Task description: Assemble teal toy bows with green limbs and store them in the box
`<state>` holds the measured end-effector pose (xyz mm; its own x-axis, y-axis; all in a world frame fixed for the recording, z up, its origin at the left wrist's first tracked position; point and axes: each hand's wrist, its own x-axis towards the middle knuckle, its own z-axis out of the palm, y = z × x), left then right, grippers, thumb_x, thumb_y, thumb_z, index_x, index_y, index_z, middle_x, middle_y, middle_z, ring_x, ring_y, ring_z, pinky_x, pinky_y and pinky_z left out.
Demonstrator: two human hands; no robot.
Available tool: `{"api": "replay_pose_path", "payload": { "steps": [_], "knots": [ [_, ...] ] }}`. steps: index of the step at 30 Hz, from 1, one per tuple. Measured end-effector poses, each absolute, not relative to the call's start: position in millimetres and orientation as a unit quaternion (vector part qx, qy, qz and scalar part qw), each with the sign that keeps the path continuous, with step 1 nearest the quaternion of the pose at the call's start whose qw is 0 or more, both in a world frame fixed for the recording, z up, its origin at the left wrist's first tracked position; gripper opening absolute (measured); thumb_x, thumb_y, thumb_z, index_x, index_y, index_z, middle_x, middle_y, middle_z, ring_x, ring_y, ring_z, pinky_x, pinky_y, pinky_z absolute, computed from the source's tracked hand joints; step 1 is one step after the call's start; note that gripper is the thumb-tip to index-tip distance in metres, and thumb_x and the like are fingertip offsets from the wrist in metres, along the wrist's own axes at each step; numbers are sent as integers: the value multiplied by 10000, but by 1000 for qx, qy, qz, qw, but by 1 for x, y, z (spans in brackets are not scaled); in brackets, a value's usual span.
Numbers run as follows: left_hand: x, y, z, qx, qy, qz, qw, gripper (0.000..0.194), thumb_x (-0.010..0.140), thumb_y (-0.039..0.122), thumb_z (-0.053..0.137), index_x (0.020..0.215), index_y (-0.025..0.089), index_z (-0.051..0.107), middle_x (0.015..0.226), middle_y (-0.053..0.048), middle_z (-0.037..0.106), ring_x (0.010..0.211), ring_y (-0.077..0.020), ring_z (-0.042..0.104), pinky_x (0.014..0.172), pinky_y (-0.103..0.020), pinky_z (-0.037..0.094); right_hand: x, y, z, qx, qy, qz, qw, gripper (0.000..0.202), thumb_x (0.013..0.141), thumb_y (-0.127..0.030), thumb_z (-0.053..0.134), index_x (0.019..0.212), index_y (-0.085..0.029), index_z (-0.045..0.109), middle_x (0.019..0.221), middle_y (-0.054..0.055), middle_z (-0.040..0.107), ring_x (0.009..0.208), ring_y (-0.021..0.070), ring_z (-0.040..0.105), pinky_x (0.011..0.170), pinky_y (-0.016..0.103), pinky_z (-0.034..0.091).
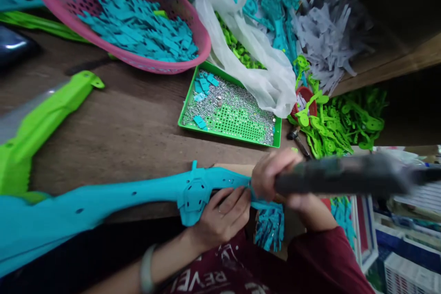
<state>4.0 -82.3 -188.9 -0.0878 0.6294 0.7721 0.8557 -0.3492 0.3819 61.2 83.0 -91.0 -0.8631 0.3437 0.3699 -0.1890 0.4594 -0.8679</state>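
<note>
A long turquoise plastic toy gun (148, 189) lies across the front of the workbench, running off the left edge. My left hand (227, 213) is closed around it near the middle, a ring on one finger. At its right part, my right hand (274, 174) grips a dark, cylindrical electric screwdriver (337, 175), blurred by motion. The screwdriver's body points to the right, and its tip is hidden behind my fingers. Beyond the toy gun sits a green tray (237, 121) holding many small screws and a few turquoise pieces.
A pink basket (113, 48) of turquoise parts stands at the back left. Beside it is a white plastic bag (255, 59) with green pieces. Green parts (330, 128) and a hammer (298, 140) lie at right. A green toy part (44, 119) rests at left.
</note>
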Motion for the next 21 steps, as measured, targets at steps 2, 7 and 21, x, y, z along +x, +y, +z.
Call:
{"api": "replay_pose_path", "payload": {
  "steps": [2, 7, 21],
  "knots": [
    [3, -83, -188, -680, -563, -454, 123, 239, 989, 100, 486, 988, 133, 722, 1092, -85, 770, 1069, -198, 692, 965, -345, 521, 35, 107, -97, -45, -748, 540, 384, 329, 917, -607, 547, 1095, -336, 490, 490, -146, 422, 326, 86, 438, 391, 210, 444],
    [0, -82, -186, -680, -561, -456, 121, 269, 1006, 104, 458, 976, 125, 725, 1088, -76, 779, 1085, -192, 694, 961, -324, 518, -18, 136, -125, -174, -688, 504, 493, 369, 854, -606, 599, 1048, -332, 445, 546, -119, 374, 359, 105, 379, 383, 265, 432],
    [2, -80, -184, -663, -566, -474, 124, 283, 1009, 92, 448, 951, 117, 724, 1051, -59, 791, 1034, -178, 717, 910, -303, 555, -3, 101, -98, -206, -690, 505, 476, 330, 862, -593, 576, 1052, -348, 461, 551, -109, 381, 369, 110, 395, 412, 273, 435]
  ]
}}
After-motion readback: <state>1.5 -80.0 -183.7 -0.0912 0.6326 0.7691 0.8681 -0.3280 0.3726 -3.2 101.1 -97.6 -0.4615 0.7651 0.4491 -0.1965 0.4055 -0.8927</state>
